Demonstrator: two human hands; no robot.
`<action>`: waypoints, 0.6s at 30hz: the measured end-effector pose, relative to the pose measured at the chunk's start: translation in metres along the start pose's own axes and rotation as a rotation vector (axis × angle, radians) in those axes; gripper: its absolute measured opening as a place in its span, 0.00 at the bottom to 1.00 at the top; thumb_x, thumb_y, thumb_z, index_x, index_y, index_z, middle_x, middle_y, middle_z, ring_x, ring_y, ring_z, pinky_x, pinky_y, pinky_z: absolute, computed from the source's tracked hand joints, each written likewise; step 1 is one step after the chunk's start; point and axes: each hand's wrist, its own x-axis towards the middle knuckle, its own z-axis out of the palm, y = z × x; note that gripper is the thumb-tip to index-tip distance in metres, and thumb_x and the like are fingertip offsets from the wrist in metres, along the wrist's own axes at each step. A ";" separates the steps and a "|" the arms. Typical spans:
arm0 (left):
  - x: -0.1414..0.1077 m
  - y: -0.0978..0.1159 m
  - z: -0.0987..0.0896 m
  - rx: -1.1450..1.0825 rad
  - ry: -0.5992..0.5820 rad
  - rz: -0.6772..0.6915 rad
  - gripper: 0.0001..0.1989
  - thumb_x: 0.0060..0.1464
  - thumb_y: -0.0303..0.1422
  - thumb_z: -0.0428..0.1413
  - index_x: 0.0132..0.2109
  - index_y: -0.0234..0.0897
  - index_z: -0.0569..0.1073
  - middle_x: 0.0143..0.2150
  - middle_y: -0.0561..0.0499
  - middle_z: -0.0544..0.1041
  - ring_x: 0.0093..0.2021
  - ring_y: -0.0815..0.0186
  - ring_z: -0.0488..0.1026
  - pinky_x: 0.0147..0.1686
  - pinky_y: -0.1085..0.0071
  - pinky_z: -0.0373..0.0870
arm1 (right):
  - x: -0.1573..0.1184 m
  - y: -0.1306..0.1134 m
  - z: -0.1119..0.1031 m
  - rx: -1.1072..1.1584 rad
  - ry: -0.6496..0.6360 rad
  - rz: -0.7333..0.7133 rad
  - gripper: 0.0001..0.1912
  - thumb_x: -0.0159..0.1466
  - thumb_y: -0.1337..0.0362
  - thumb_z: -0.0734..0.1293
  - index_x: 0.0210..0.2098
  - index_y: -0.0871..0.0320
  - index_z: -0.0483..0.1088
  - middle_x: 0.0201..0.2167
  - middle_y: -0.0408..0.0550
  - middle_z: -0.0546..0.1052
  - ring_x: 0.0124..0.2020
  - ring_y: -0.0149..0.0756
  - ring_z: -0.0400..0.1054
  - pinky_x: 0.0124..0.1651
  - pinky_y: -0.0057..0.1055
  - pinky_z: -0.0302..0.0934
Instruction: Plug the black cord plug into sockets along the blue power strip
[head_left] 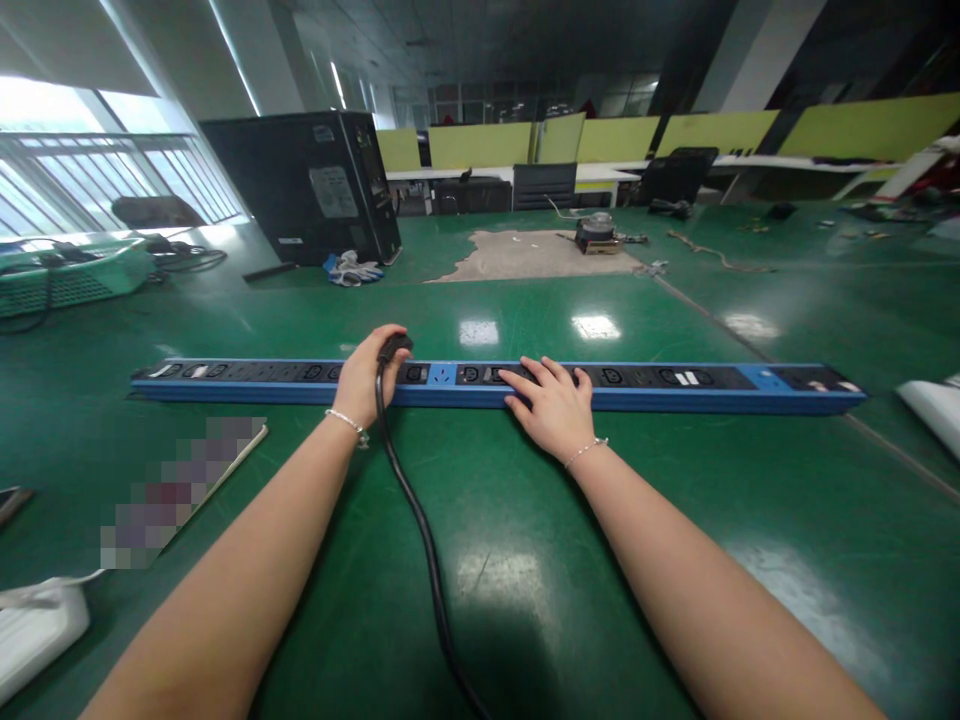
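Note:
A long blue power strip (637, 398) with black and blue socket faces lies across the green table. My left hand (367, 375) is closed around the black plug (393, 348) of a power cord, just over the strip left of its middle. From that plug the black cord (429, 545) runs down toward the bottom edge of the view. Whether the plug sits in a socket is hidden by my fingers. Right of the middle, my right hand (556, 408) rests on the strip with fingers spread, holding nothing.
A black computer tower (307, 190) stands at the back left, with gloves (352, 268) beside it. A green basket (82, 275) of cables is at far left. White devices lie at the lower left (41, 635) and right edge (934, 415). A motor-like part (596, 232) sits at the back.

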 end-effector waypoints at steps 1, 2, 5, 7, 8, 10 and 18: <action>0.001 -0.009 -0.008 0.013 0.013 -0.022 0.18 0.57 0.41 0.46 0.51 0.40 0.67 0.49 0.49 0.74 0.47 0.61 0.71 0.50 0.66 0.65 | 0.000 0.000 0.000 0.002 0.002 -0.001 0.18 0.64 0.53 0.60 0.54 0.37 0.66 0.59 0.42 0.66 0.60 0.45 0.53 0.57 0.54 0.40; 0.002 -0.018 -0.015 0.021 0.008 -0.045 0.18 0.56 0.41 0.46 0.50 0.40 0.67 0.49 0.49 0.74 0.47 0.61 0.71 0.50 0.66 0.65 | 0.000 0.000 0.000 0.005 0.003 -0.001 0.18 0.64 0.53 0.60 0.54 0.37 0.66 0.59 0.42 0.66 0.59 0.45 0.53 0.57 0.54 0.40; 0.002 -0.046 -0.033 0.047 -0.061 -0.087 0.18 0.53 0.43 0.47 0.48 0.42 0.69 0.46 0.49 0.75 0.46 0.60 0.72 0.49 0.65 0.66 | 0.000 0.000 0.001 0.012 0.007 -0.001 0.18 0.64 0.53 0.60 0.54 0.37 0.66 0.59 0.42 0.66 0.59 0.45 0.53 0.57 0.54 0.40; -0.001 -0.059 -0.040 0.071 -0.146 -0.083 0.19 0.53 0.44 0.47 0.48 0.42 0.69 0.45 0.49 0.76 0.45 0.59 0.72 0.48 0.65 0.67 | 0.000 0.000 0.001 0.018 0.010 0.001 0.18 0.64 0.54 0.60 0.53 0.37 0.66 0.59 0.42 0.66 0.59 0.45 0.53 0.57 0.53 0.40; -0.002 -0.063 -0.041 0.086 -0.179 -0.079 0.20 0.53 0.44 0.47 0.49 0.42 0.69 0.45 0.48 0.76 0.44 0.59 0.73 0.47 0.65 0.67 | 0.000 0.000 0.002 0.019 0.011 0.003 0.18 0.64 0.54 0.60 0.53 0.37 0.66 0.59 0.42 0.66 0.59 0.44 0.53 0.57 0.53 0.40; -0.005 -0.068 -0.041 0.119 -0.215 -0.074 0.21 0.53 0.44 0.46 0.51 0.42 0.68 0.45 0.48 0.76 0.43 0.59 0.73 0.46 0.64 0.68 | 0.000 0.001 0.001 0.017 0.011 0.004 0.18 0.64 0.54 0.60 0.53 0.37 0.66 0.59 0.41 0.66 0.60 0.44 0.53 0.57 0.53 0.40; -0.006 -0.067 -0.035 0.216 -0.235 -0.021 0.20 0.55 0.43 0.47 0.52 0.43 0.70 0.44 0.48 0.77 0.41 0.58 0.75 0.43 0.65 0.69 | 0.000 0.000 0.002 0.004 0.016 0.000 0.18 0.64 0.54 0.60 0.53 0.37 0.66 0.59 0.42 0.66 0.60 0.44 0.53 0.57 0.52 0.40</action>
